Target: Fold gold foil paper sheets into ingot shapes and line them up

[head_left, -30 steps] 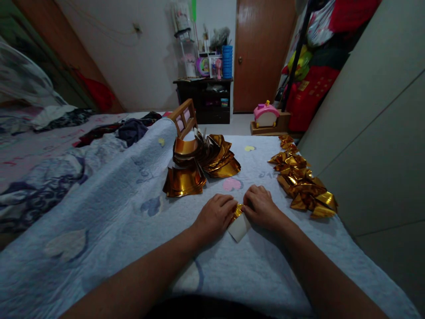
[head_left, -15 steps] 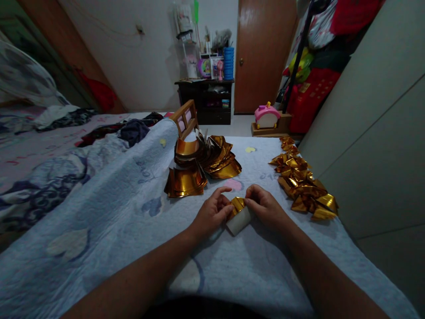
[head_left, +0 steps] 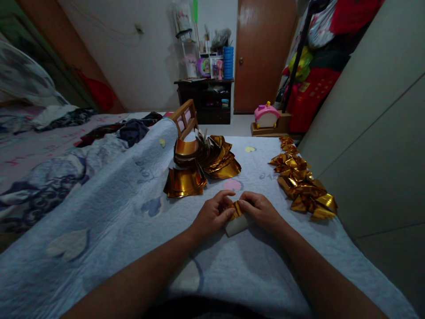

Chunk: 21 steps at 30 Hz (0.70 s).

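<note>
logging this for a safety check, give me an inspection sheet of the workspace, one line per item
Surface: blue cloth, heart-printed, rising at the left.
Job's things: paper, gold and pale, partly folded; gold sheets fanned beyond it; creased gold pieces along the right edge.
Clutter: clothes heaped at the far left.
Hands: left hand and right hand both gripping the paper.
Cables: thin cord on the wall; none seen on the cloth.
Surroundings: fan, cabinet, brown door, pink toy.

gold sheets (head_left: 212, 163) & folded pcs (head_left: 300, 184) block l/r, free btwn.
</note>
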Each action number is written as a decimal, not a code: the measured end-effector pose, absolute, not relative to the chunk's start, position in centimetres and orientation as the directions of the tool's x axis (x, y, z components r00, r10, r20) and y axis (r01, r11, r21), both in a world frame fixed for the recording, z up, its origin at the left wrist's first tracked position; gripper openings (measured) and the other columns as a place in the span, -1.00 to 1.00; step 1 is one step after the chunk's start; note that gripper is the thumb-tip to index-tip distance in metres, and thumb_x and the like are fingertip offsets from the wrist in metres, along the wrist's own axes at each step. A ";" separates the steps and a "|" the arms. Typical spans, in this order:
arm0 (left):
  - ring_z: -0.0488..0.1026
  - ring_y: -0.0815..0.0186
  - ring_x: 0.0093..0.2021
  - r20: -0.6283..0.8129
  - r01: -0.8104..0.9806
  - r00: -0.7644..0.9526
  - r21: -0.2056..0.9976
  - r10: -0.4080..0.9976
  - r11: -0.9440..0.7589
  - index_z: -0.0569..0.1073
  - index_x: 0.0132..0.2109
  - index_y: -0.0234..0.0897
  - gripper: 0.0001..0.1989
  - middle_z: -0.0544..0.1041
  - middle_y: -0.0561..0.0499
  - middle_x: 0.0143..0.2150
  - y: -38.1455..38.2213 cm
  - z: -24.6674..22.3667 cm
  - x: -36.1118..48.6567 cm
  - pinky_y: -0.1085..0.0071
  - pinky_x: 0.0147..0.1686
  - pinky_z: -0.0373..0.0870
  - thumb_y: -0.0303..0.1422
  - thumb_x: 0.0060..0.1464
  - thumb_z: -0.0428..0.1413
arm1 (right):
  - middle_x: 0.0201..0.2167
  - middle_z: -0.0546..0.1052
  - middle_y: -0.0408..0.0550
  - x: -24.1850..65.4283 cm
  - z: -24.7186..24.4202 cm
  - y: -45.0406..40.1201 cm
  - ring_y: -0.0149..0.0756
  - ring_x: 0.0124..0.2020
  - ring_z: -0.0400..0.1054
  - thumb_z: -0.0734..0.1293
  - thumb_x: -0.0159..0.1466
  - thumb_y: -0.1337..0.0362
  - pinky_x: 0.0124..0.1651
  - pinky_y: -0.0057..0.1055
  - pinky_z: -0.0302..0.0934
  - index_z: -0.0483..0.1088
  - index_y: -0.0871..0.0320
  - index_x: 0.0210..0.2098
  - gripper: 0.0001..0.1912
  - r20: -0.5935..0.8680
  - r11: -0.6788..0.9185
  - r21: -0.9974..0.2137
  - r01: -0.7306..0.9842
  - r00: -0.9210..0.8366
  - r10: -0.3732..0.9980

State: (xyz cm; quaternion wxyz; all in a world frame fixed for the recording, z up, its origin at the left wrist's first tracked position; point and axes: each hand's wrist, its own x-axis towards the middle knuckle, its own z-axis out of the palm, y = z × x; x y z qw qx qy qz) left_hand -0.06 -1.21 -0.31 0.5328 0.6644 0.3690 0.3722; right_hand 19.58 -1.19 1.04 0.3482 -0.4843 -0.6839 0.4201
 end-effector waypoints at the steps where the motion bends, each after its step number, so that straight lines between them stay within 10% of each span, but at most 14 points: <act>1: 0.41 0.38 -0.33 0.089 0.077 0.455 0.987 0.886 -0.138 0.35 0.16 -0.17 -0.58 0.45 0.08 -0.30 -1.2 -0.3 -0.1 0.47 -0.31 0.32 -0.42 0.15 0.14 | -0.54 0.34 -0.17 19.6 1.0 -1.2 -0.37 -0.48 0.20 0.23 0.27 0.14 -0.40 -0.42 0.05 0.34 0.15 -0.48 -0.73 0.075 0.176 -0.912 0.370 -0.273 0.959; 10: 0.40 0.36 -0.33 0.050 0.021 0.461 0.997 0.886 -0.068 0.51 -0.29 -0.33 -0.90 0.49 0.02 -0.36 -0.9 0.0 -0.2 0.45 -0.29 0.30 -0.37 0.07 0.22 | -0.55 0.35 -0.17 19.1 0.9 -1.3 -0.37 -0.50 0.20 0.23 0.29 0.09 -0.42 -0.43 0.07 0.34 0.14 -0.47 -0.70 0.053 0.118 -0.931 0.346 -0.192 0.980; 21: 0.51 0.26 -0.24 -0.032 0.008 0.348 0.999 0.937 0.031 0.63 -0.20 -0.33 -0.78 0.63 -0.08 -0.23 -0.2 0.6 -0.7 0.39 -0.22 0.39 -0.31 0.01 0.28 | -0.53 0.31 -0.27 19.6 0.7 -0.9 -0.39 -0.53 0.17 0.30 0.27 0.07 -0.47 -0.45 0.05 0.32 0.12 -0.09 -0.69 0.015 0.046 -0.981 0.190 -0.163 0.986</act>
